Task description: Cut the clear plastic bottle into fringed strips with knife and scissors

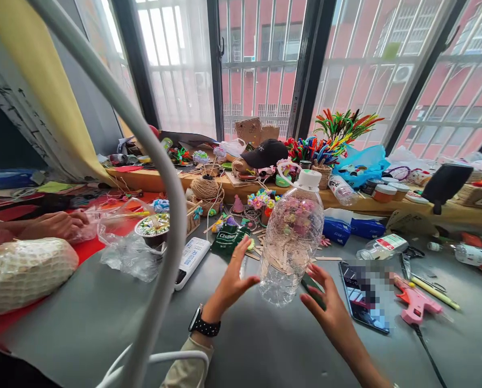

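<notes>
A large clear plastic bottle with a white cap and handle stands slightly tilted on the grey table. My left hand, with a dark dotted watch strap at the wrist, is open just left of the bottle, thumb towards its side. On the bottle's other side my right hand is open too, its fingertips close to the plastic; I cannot tell whether they touch it. Something dark green shows partly behind my right fingers. Past my left fingertips lies a green packet. Flat wooden sticks are scattered behind the bottle.
To the right lie a phone, a pink glue gun and a small clear bottle. A white power bank is at left. A thick white cable crosses the view. Another person's hands are at far left.
</notes>
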`<state>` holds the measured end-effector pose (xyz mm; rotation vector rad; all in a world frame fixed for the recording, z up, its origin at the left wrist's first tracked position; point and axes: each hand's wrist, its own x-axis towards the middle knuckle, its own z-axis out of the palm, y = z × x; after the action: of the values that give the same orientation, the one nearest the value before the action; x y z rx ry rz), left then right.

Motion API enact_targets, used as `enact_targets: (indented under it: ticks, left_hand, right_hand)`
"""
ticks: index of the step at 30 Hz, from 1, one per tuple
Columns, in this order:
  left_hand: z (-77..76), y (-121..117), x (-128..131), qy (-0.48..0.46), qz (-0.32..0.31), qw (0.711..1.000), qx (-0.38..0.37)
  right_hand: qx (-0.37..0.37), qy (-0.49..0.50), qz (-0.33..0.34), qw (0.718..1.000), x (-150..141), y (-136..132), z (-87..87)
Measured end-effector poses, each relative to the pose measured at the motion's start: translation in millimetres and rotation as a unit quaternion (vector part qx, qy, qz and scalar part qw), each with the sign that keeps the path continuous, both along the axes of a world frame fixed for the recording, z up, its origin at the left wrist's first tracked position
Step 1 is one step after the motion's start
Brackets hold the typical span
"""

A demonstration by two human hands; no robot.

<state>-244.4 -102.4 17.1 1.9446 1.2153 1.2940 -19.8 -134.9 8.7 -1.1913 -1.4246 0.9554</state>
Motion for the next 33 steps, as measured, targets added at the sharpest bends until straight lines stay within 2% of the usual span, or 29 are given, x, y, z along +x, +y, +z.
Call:
enact_targets:
  ticks: [1, 3, 7, 9, 10, 12, 15, 17, 19, 21, 23, 25, 28, 30, 33]
  left_hand:
    - [-3.1, -2, 6, -0.016, -0.053, 0.998, -0.038]
    - [-6.4, -5, 16, -0.023, -0.1, 0.991, -0.083]
    - [-0.9, -11, 25, -0.06, -0.12, 0.987, -0.092]
    - [4.3, -12, 23, -0.11, -0.126, 0.98, -0.111]
    - [6.6, -12, 23, -0.144, -0.133, 0.973, -0.125]
    - [10.1, -13, 23, -0.205, -0.171, 0.949, -0.171]
    - [14.0, -21, 29, -0.238, -0.284, 0.888, -0.274]
    - [16.3, -29, 34, -0.252, -0.33, 0.853, -0.317]
    - [17.7, -36, 39, -0.268, -0.367, 0.825, -0.337]
    - [17.7, -40, 41, -0.275, -0.377, 0.812, -0.35]
    - [16.2, -42, 44, -0.275, -0.345, 0.824, -0.354]
    - [13.7, -42, 46, -0.267, -0.287, 0.857, -0.335]
    - [10.8, -43, 49, -0.246, -0.217, 0.896, -0.298]
    - [10.4, -45, 51, -0.232, -0.186, 0.912, -0.284]
    - [12.1, -51, 54, -0.19, -0.146, 0.934, -0.264]
  right_hand:
    - [0.0, -0.001, 0.008, 1.0, -4, 5, -0.4]
    - [-0.013, 0.009, 0.017, 1.0, -14, 14, -0.7]
    - [0.013, 0.078, 0.006, 0.997, -25, 21, 6.3]
    - [-0.009, 0.155, 0.023, 0.988, -21, 21, 14.4]
    - [-0.035, 0.2, 0.053, 0.978, -19, 21, 18.9]
    - [-0.098, 0.288, 0.131, 0.944, -14, 19, 27.1]
    - [-0.163, 0.358, 0.204, 0.897, -11, 17, 33.8]
    - [-0.164, 0.359, 0.214, 0.894, -11, 17, 33.8]
    - [-0.15, 0.333, 0.207, 0.908, -10, 18, 31.7]
    - [-0.139, 0.302, 0.188, 0.924, -7, 20, 29.5]
    - [-0.128, 0.289, 0.162, 0.935, -2, 20, 28.6]
    - [-0.112, 0.303, 0.144, 0.935, 3, 17, 29.2]
    - [-0.086, 0.321, 0.158, 0.93, 7, 9, 30.3]
    - [-0.068, 0.303, 0.165, 0.936, 6, 5, 30.3]
    - [-0.051, 0.266, 0.139, 0.953, 1, 1, 30.0]
